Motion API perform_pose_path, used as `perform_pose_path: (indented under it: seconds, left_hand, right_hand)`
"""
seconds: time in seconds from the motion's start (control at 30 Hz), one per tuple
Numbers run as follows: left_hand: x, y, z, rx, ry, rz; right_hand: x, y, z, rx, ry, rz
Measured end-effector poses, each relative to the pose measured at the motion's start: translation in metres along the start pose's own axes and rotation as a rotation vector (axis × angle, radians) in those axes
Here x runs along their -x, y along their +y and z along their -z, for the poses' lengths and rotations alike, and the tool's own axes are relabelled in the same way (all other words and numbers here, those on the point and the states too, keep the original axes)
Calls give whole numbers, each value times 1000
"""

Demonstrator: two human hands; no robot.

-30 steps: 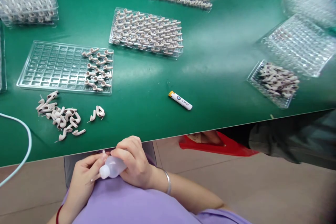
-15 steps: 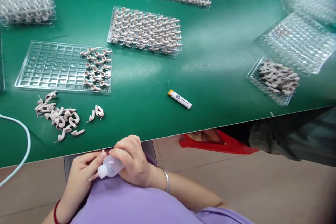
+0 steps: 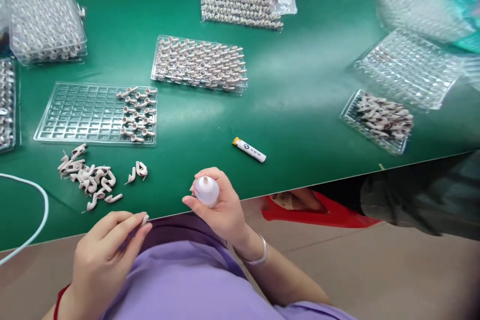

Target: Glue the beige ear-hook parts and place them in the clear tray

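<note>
My right hand (image 3: pixel 221 206) is closed around a small translucent squeeze bottle (image 3: pixel 206 190), held upright at the near edge of the green table (image 3: pixel 300 85) with its nozzle pointing up. My left hand (image 3: pixel 107 250) sits lower, over my lap, pinching a tiny whitish piece (image 3: pixel 144 219) between thumb and fingertips. A loose heap of small beige hook-shaped parts (image 3: pixel 88 176) lies on the table just left of my hands. Behind it is a clear compartment tray (image 3: pixel 75 112) with a few such parts in its right columns.
A full tray of parts (image 3: pixel 200 63) stands mid-table, others further back (image 3: pixel 238 6) and at far left (image 3: pixel 47 22). Clear trays (image 3: pixel 407 67) and a small tray of parts (image 3: pixel 378 120) sit at right. A white lighter (image 3: pixel 249 149) lies near the edge. A pale cable (image 3: pixel 33 220) curves at left.
My right hand has lifted the bottle from my lap to the table edge and turned it nozzle-up. My left hand has come off the bottle, still pinching the small piece. The view tilted up.
</note>
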State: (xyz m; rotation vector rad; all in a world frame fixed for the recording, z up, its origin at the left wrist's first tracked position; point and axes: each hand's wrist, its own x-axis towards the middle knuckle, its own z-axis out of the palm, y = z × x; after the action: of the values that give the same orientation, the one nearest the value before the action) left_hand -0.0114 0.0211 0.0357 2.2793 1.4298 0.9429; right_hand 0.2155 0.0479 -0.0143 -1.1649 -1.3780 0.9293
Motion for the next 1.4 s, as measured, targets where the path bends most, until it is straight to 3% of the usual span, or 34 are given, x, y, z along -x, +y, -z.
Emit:
perform_pose_path:
  seconds: [0.17,0.3,0.47,0.67,0.83,1.0,1.1,1.23,1.4]
  left_hand:
    - [-44,-24,0,-223,131,-144]
    - [-104,-64,4,-342,208,-95]
    - [-162,-104,4,-412,98,82]
    - [-190,-109,2,-421,-64,99]
    - [-197,-107,2,-449,-122,125]
    - [-187,-92,10,-468,-139,116]
    - [-170,-75,13,-451,-184,77]
    - [-137,-49,7,-418,-353,6]
    - [-108,-30,-1,-685,-465,97]
  right_hand:
    - [2,2,-4,-7,22,-18]
    - [2,3,-6,35,53,7]
    - [1,3,-7,91,69,56]
    - [1,3,-7,95,69,67]
    - [2,4,-6,114,73,73]
    - [2,5,-6,101,72,66]
    - [2,5,-6,98,72,65]
    - [1,5,-6,98,75,60]
    - [2,4,-7,111,87,58]
